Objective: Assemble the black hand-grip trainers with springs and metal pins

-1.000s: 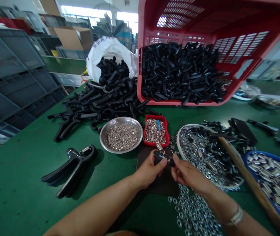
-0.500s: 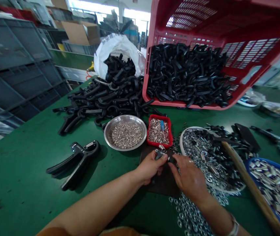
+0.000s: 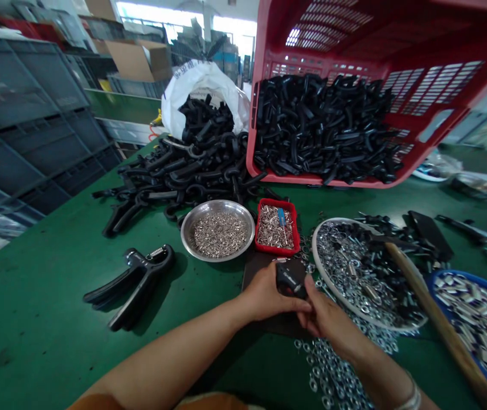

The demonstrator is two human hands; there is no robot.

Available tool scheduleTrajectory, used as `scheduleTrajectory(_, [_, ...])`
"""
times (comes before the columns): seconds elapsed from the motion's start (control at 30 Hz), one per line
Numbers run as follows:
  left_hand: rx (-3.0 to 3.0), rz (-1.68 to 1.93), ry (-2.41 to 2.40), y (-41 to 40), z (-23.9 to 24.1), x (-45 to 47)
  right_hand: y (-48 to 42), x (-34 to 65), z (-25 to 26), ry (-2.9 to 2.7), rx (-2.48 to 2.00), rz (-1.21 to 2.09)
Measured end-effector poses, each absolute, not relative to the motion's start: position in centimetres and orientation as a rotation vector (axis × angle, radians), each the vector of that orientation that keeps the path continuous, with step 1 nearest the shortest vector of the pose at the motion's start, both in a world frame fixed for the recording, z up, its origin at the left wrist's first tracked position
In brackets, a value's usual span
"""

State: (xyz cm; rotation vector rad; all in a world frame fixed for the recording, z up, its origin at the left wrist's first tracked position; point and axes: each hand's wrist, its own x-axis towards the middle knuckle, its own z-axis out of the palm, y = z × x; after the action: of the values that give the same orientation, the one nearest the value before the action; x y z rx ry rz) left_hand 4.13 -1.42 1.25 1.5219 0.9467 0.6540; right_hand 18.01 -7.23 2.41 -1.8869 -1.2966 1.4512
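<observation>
1. Your left hand (image 3: 264, 296) has its grip closed on a small black plastic part (image 3: 291, 278), thumb on its near side, holding it just above a dark mat (image 3: 255, 267) on the green bench (image 3: 46, 307)
2. Your right hand (image 3: 326, 319) meets the same black plastic part from the right, fingertips pinched shut on its lower edge, so both hands touch it and each other
3. A short metal spring end (image 3: 280, 260) shows at the top of the part, just under the red tray
4. Just beyond your hands sits a small red tray (image 3: 276, 226) of silvery pins with a blue-handled tool lying in it, and left of that a round steel dish (image 3: 218, 229) of small metal pieces
5. Right of your hands a white-rimmed bowl (image 3: 316, 259) holds washers and black bits; loose washers (image 3: 332, 370) spread over the bench under your right wrist
6. A wooden handle (image 3: 435, 319) lies across the bowl toward a blue bin (image 3: 474, 279) of metal parts
7. A finished black hand gripper (image 3: 134, 285) lies well to your left
8. Farther back, a heap of black handles (image 3: 183, 171) spills from a white bag (image 3: 203, 85), beside a tipped red crate (image 3: 354, 34) full of them
</observation>
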Motion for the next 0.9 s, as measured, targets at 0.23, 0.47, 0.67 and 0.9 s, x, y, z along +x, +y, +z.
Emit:
scheduleTrajectory(0.23, [2.270,0.365,1.013,-0.2,2.3,2.5,-5.3,20.0,3.4,-2.110,-1.897,0.292])
scheduleTrajectory(0.47, [2.502,0.404,1.190,-0.8,1.5,1.5,-1.2,18.0,2.1,-2.279,-1.718,0.451])
scheduleTrajectory(0.67, [2.408,0.582,1.227,-1.0,0.3,0.5,-2.5,19.2,3.5,-1.567,-1.526,1.147])
scheduleTrajectory(0.9, [2.213,0.481,0.768,-0.6,2.4,0.5,-4.5,18.4,5.1,-0.966,-1.269,1.468])
